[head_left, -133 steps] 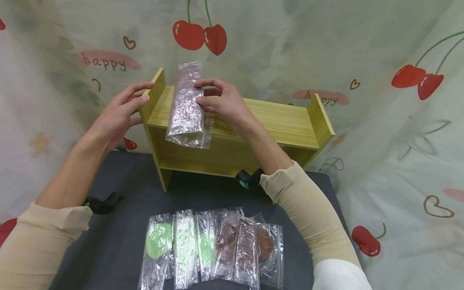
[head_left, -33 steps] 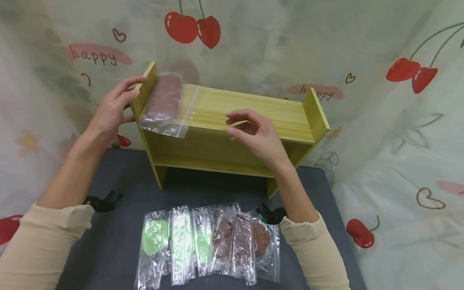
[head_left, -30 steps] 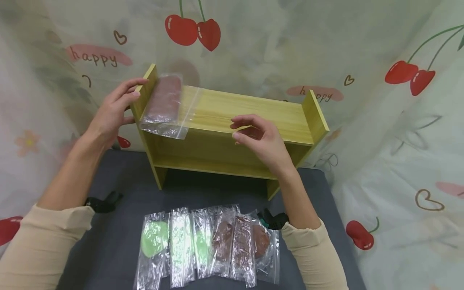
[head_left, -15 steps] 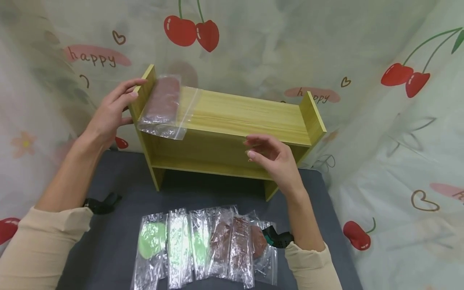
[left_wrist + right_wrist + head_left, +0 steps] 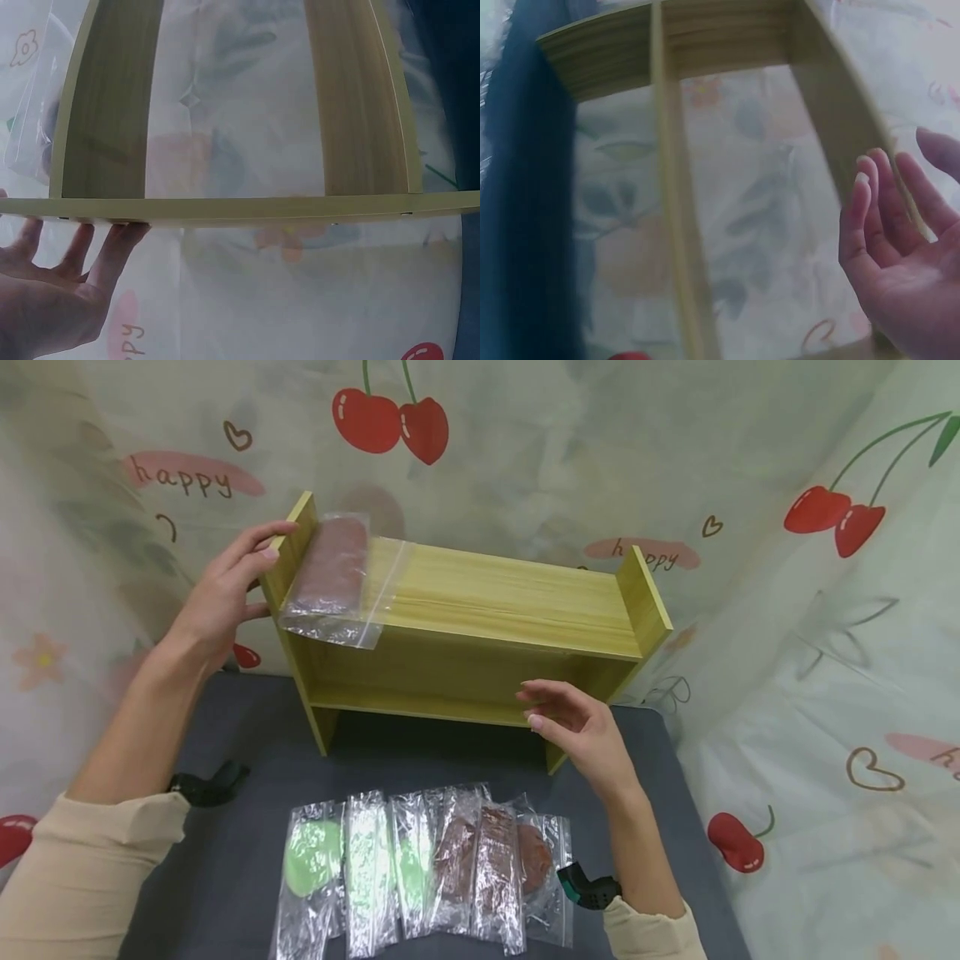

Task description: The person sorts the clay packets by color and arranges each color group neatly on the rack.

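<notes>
My left hand (image 5: pixel 217 595) holds the left side panel of a small wooden shelf (image 5: pixel 480 597); in the left wrist view, several fingertips (image 5: pixel 124 236) press the panel's outer face. On the top board at the left end lies a clear zip bag with a reddish-brown slab (image 5: pixel 336 564), its zip edge overhanging the front. My right hand (image 5: pixel 581 731) hovers empty before the shelf's lower right, fingers loosely bent. Below it on the table is a row of zip bags: light green pieces (image 5: pixel 311 858) at left, brown ones (image 5: pixel 497 860) at right.
A dark grey tabletop (image 5: pixel 225 860) carries the shelf and the bags. Cherry-printed cloth (image 5: pixel 525 460) hangs behind and to both sides. The shelf's right side panel (image 5: pixel 643 597) rises above the top board.
The reddish-brown bag, earlier held by my right hand above the shelf, was laid at its left end. My right hand has since drawn back, down and right. The left hand stays on the panel.
</notes>
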Tool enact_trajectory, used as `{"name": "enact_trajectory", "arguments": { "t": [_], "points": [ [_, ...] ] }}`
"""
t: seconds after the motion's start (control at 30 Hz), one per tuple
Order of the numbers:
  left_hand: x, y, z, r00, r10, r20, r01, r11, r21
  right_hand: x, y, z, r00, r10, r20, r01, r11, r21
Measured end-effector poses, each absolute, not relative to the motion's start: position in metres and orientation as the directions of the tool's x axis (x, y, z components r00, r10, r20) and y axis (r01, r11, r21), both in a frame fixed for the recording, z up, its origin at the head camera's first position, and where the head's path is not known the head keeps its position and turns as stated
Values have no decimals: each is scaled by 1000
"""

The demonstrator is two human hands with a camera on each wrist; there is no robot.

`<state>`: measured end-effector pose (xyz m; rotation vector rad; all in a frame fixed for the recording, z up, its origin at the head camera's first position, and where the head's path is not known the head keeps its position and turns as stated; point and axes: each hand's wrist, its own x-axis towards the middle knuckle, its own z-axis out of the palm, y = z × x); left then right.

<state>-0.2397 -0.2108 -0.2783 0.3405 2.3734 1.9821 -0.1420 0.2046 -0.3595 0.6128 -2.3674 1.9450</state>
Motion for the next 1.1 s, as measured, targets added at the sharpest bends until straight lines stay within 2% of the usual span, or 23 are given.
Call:
{"name": "enact_trajectory", "arguments": {
  "t": [0.33,0.67,1.1],
  "points": [
    [-239,-209,-280,-977,180,116,145,157,977,-126,225,-404,-948,-292,127,-166,112,-980],
    [-238,-212,-282,-978,174,111,133,121,984,-108,237,-439,-968,-245,55,-99,171,-980],
    [-240,-210,-279,-977,183,112,140,147,979,-82,244,-489,-975,-212,-61,27,159,-987]
  ]
}}
